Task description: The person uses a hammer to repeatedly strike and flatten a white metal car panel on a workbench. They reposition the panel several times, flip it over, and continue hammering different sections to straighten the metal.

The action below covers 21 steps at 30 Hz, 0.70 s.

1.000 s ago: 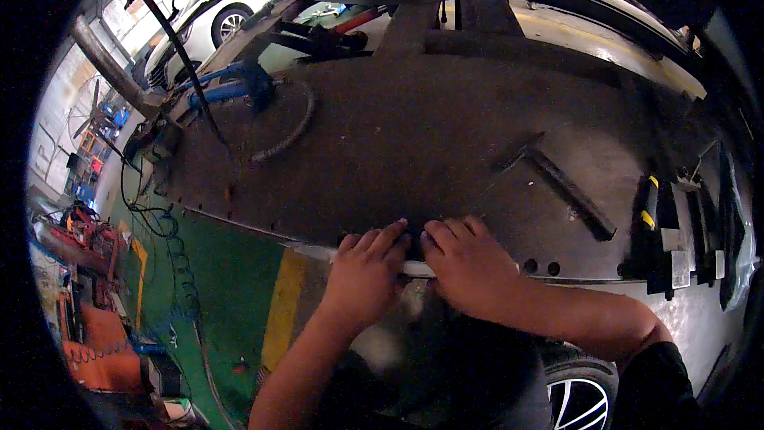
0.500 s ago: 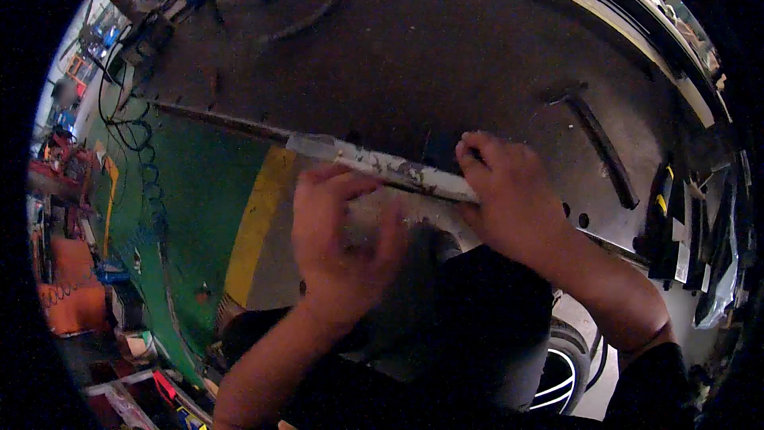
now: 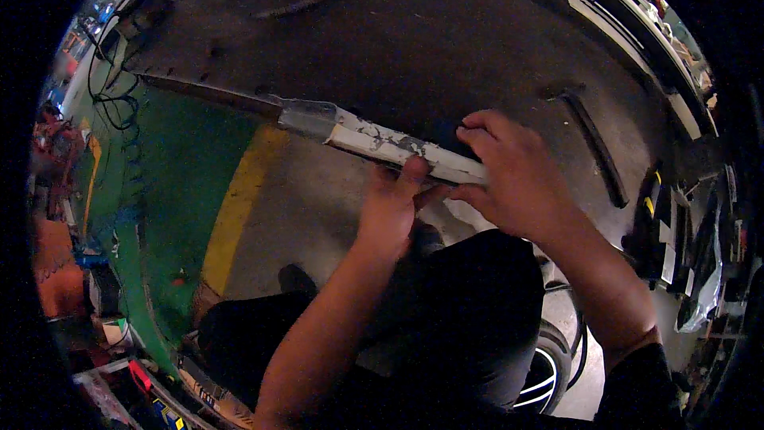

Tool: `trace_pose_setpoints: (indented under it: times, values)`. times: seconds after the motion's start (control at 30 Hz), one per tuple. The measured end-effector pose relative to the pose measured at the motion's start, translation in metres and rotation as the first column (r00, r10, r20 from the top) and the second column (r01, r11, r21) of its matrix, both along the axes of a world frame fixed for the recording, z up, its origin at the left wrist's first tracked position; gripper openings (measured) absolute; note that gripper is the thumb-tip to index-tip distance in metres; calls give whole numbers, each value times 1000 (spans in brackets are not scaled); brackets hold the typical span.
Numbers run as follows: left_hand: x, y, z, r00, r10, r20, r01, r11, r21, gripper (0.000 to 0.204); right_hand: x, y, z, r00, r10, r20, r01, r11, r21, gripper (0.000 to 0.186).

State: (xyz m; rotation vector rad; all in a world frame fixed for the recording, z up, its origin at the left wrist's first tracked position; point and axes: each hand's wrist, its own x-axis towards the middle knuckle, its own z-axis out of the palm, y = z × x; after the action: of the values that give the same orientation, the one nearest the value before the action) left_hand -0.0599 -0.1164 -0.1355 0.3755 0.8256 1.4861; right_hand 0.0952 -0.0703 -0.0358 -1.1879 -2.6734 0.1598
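A long white piece [image 3: 378,140] with a worn, flaking surface lies slanted across the front edge of a dark workbench [image 3: 382,48]. Clear plastic [image 3: 309,118] covers or extends from its left end. My right hand [image 3: 521,175] is closed around the right end, with the thumb below and the fingers over the far side. From the near side, my left hand [image 3: 390,211] grips the middle, its thumb against the front edge and its other fingers partly hidden underneath. The exact kind of the piece cannot be made out.
A hammer [image 3: 595,147] lies on the bench at the right. Blue equipment with a curved hose [image 3: 318,0] sits at the far left. Coiled blue tubing [image 3: 119,111] hangs beside the bench. Black parts and plastic wrapping [image 3: 704,283] stand at the right; a wheel [image 3: 541,374] is below.
My left hand has moved right and closed on the middle of the white piece; before, it hovered beside its left part with fingers spread. My right hand keeps its hold. The view has shifted slightly.
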Motion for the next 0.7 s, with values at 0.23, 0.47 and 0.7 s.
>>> trace_pose_setpoints:
  times: [0.23, 0.47, 0.7]
  values:
    - [-4, 6, 18, 994, -64, 92, 78, 985, -153, 21, -3, -5, -7, 999, -15, 41, 10, 992, 124, 60]
    - [-18, 8, 5, 946, -92, 311, 101, 995, -11, 24, -5, -6, -1, 994, -16, 107, 3, 993, 115, 59]
    - [-29, 11, 2, 978, 39, 205, -35, 999, -25, 29, -8, -5, 4, 995, -17, 95, 9, 997, 81, 59]
